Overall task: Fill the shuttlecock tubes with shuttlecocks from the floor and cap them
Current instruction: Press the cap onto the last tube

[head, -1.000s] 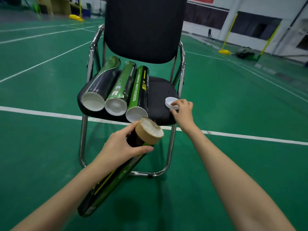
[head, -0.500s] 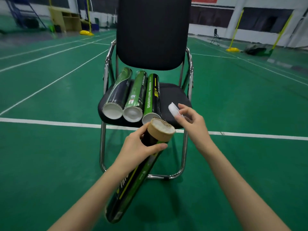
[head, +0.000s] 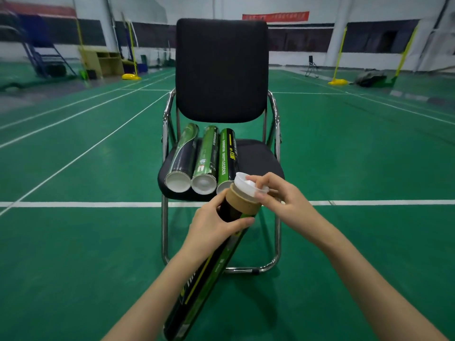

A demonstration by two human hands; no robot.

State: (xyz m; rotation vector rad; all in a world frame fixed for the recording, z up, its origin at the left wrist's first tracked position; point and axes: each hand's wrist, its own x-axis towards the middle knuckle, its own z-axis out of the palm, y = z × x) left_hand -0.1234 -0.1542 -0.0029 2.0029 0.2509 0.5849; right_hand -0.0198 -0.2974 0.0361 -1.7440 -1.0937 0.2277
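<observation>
The black-and-green shuttlecock tube is held at a slant in front of the chair, its bare cardboard top end raised toward the seat and its lower end dropping down toward the person. The left hand has its fingers and thumb wrapped round the tube just below the cardboard collar. On the tube's mouth sits a white cap, tilted and only partly on, with its far rim lifted. The right hand pinches that cap, fingertips curled over its near edge and thumb beneath the rim. Just behind the hands, three more tubes lie side by side on the left half of the seat, touching one another, their white-capped ends facing the person; the rightmost one's end is partly hidden behind the held tube. They rest on a black padded chair with a chrome frame, standing on a green court floor crossed by white lines. Far off, yellow net posts stand near the wall.
</observation>
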